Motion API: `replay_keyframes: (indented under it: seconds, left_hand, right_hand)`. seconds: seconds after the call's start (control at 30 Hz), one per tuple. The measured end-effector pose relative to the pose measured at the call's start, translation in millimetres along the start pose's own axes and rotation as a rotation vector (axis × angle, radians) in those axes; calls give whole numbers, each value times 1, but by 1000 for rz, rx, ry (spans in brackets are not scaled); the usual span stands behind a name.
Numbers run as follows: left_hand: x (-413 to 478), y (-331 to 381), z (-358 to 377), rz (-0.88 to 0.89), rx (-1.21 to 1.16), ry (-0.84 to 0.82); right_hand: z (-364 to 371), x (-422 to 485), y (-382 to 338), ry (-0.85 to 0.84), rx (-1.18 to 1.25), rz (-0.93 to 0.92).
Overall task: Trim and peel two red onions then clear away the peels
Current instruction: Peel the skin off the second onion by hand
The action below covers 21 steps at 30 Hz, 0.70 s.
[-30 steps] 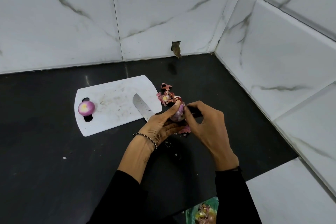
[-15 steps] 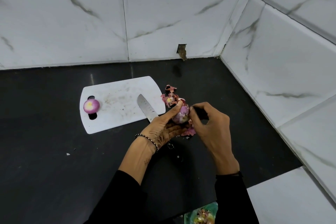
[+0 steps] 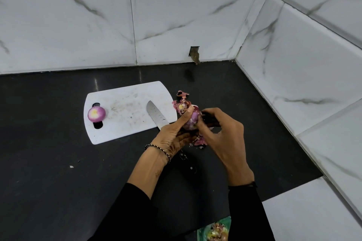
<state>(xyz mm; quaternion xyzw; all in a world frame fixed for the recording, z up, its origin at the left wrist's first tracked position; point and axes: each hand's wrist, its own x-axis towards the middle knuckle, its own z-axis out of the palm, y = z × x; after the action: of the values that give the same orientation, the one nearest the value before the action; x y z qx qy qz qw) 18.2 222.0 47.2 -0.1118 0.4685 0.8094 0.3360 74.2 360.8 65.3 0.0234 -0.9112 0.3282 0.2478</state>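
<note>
Counter of black polished stone [image 3: 49, 182] fills the corner, shiny enough to give back some light from the white marble-look wall tiles [image 3: 78, 25] on two sides. On it lies a flat white plastic cutting board [image 3: 127, 94] with rounded corners and a slot for the hand; its surface is scratched and faintly stained. A peeled red onion [image 3: 96, 114], smooth and round, purple with a pale yellow cut end, sits at the left end of the board, partly over the slot. A broad grey steel knife blade [image 3: 156, 115] lies across the right end of the board; the left hand [image 3: 172, 135] and wrist cover most of its dark handle.

The second red onion [image 3: 193, 121], glossy and pale purple, is held above the counter, just right of the board. The left hand cups it, fingers curled round it, thumb up along its side. The right hand [image 3: 221, 137] meets it from the other side, thumb pressed on the skin and the other fingers bent close together. Something dark sits between those fingers; I cannot tell what.

Dry papery onion peels [image 3: 182, 103], pink and brown, make a loose heap just behind the hands, and more pieces lie under them. A thin beaded bracelet [image 3: 158, 148] circles the left wrist. Low in the far wall a small rough hole [image 3: 194, 53] breaks one tile. At the near edge a green container [image 3: 201, 233] with scraps inside is half cut off from view.
</note>
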Motion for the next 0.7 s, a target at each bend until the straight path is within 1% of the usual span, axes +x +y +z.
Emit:
replay_keyframes:
  seconds: [0.1,0.2,0.33,0.5,0.6,0.7]
  left_hand:
    - [-1,0,1,-4,-28,3]
    - [1,2,2,-16,-48,33]
    - [3,3,2,-45,-54,7]
    - [3,3,4,-62,-98,8]
    - [3,6,5,-30,-88,-13]
    - [5,6,4,47,-69,2]
  right_hand:
    - [-1,-1,0,63,-4,-1]
    - [-3,-1,1,86,79,66]
    - [-3,-1,-2,79,119,99]
    - [-5,0,-3,-9,119,76]
    - [-5,1,-4,-34,112,67]
    - [-4,3,-2,-21,75,36]
